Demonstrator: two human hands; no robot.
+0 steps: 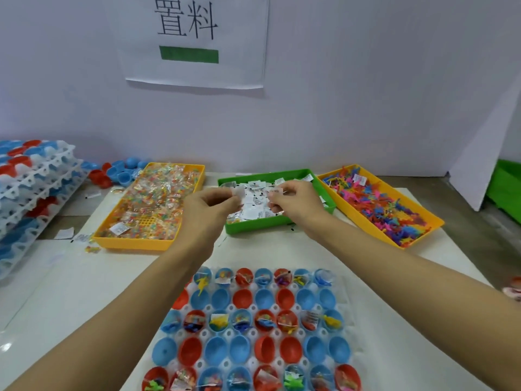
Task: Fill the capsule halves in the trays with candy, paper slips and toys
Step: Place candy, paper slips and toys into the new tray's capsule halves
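A white tray (pixel 345 309) in front of me holds rows of red and blue capsule halves (pixel 242 299); alternate rows are filled, the others hold nothing. Behind it lie a yellow tray of wrapped candy (pixel 153 204), a green tray of paper slips (pixel 255 211) and a yellow tray of small coloured toys (pixel 377 204). Both hands hover over the green tray. My left hand (pixel 210 206) pinches a paper slip (pixel 238 191) between thumb and fingers. My right hand (pixel 296 200) holds another paper slip (pixel 275 192) at its fingertips.
A stack of white trays with capsule halves (pixel 33 193) stands at the far left, with loose red and blue halves (pixel 118 172) behind it. A green bin (pixel 504 187) sits at the right edge. A wall with a paper sign (pixel 191 40) closes the back.
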